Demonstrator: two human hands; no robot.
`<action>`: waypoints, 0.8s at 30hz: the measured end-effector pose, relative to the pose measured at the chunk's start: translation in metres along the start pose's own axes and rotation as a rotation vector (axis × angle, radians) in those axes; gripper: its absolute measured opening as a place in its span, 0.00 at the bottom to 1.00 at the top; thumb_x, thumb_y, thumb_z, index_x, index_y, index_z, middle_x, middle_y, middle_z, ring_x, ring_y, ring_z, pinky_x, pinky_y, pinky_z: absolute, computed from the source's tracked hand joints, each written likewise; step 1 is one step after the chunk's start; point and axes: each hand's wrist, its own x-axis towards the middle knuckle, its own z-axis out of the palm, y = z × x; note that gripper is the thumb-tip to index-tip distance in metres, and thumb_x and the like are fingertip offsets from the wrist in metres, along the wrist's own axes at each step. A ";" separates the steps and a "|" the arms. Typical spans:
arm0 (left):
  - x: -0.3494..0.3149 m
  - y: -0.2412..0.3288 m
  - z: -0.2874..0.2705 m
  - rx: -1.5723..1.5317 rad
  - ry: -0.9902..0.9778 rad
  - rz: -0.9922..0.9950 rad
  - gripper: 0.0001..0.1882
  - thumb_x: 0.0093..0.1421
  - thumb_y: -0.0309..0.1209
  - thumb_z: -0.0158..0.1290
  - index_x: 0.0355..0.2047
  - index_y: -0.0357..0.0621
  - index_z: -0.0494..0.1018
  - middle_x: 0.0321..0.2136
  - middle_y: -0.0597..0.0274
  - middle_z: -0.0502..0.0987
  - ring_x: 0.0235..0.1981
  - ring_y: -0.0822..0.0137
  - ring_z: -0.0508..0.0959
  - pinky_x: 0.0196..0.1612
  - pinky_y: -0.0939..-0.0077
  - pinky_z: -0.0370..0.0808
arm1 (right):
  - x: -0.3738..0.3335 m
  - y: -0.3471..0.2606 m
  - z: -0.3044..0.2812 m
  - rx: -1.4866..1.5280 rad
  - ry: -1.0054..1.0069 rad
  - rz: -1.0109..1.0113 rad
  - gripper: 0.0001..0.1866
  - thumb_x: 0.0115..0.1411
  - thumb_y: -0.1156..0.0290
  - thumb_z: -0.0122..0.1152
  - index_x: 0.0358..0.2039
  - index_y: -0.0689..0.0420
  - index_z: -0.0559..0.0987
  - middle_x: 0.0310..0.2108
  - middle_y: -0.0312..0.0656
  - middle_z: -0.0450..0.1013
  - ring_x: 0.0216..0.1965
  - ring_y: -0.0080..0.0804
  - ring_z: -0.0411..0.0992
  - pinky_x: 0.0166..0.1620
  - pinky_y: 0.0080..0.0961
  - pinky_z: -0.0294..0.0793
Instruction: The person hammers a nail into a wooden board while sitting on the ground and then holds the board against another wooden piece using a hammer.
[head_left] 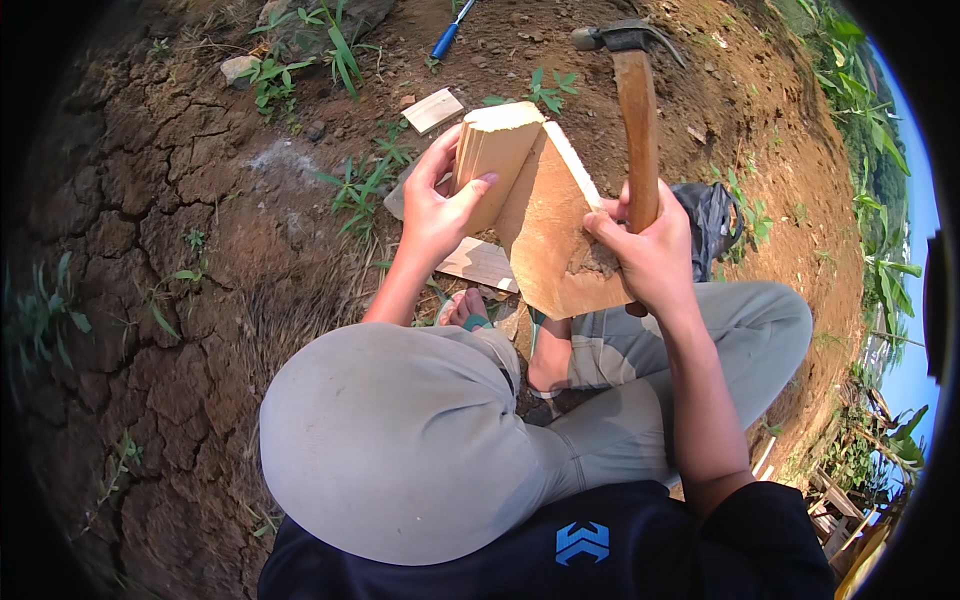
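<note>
Two light wooden boards (545, 222) meet at an angle, held up in front of my knees. Around the left board wraps my left hand (434, 208), its thumb on the wood's face and its fingers behind. My right hand (652, 246) is closed round the wooden handle of a claw hammer (636, 105), which stands upright with its metal head at the top. The same hand's thumb also presses the edge of the right board. That board has a rough brown patch near its lower corner. Whether the boards are fastened together, I cannot tell.
A short wood offcut (433, 111) lies on the cracked soil beyond the boards, and a blue-handled tool (446, 40) farther off. Another plank (478, 264) rests by my sandalled feet. A black plastic bag (706, 222) sits right of my right hand. Weeds and stones dot the ground.
</note>
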 end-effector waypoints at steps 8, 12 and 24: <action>0.001 -0.001 -0.002 0.008 -0.012 -0.030 0.32 0.57 0.26 0.66 0.61 0.43 0.69 0.55 0.52 0.78 0.55 0.62 0.79 0.55 0.64 0.78 | 0.001 0.000 0.002 -0.079 -0.001 -0.010 0.18 0.50 0.72 0.74 0.36 0.61 0.72 0.32 0.38 0.74 0.37 0.22 0.74 0.41 0.25 0.78; 0.005 -0.007 0.002 0.112 -0.078 -0.036 0.28 0.57 0.31 0.67 0.56 0.43 0.71 0.50 0.52 0.81 0.52 0.62 0.81 0.52 0.63 0.79 | 0.001 0.001 -0.004 -0.134 -0.043 0.015 0.19 0.50 0.72 0.75 0.37 0.61 0.73 0.33 0.38 0.75 0.35 0.22 0.74 0.41 0.25 0.78; 0.001 0.032 -0.020 0.393 0.109 0.091 0.25 0.52 0.39 0.70 0.50 0.44 0.81 0.38 0.57 0.86 0.40 0.66 0.87 0.44 0.69 0.81 | 0.010 0.003 -0.003 0.151 -0.197 0.098 0.21 0.52 0.76 0.76 0.39 0.58 0.70 0.35 0.39 0.76 0.37 0.23 0.77 0.41 0.23 0.79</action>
